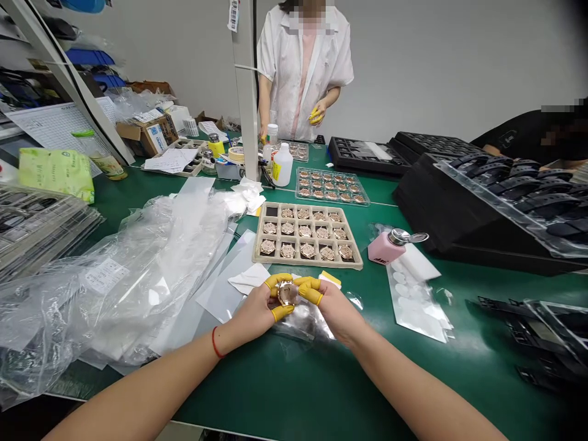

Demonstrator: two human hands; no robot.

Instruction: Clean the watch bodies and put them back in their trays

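A rose-gold watch case [288, 293] is held up in front of me, its round face turned toward the camera. My left hand [261, 306], in yellow finger cots, grips the case by its left and lower rim. From the right, my right hand [328, 303] pinches at its edge, also with yellow cots on the fingertips. Just beyond lies a beige compartment tray [309, 267] with several similar watch cases; its back-left compartment shows only a dark bottom. Under the hands is a crinkled clear plastic bag [305, 324], and a white cloth [248, 278] rests behind the left hand.
Plastic bags [184, 263] heap at the left. A pink pump bottle [386, 247] and a sheet of round stickers [416, 300] are on the right, near a black case [459, 214] with straps. Behind stand a clear tray [331, 185], a white bottle [282, 165] and a co-worker [305, 73].
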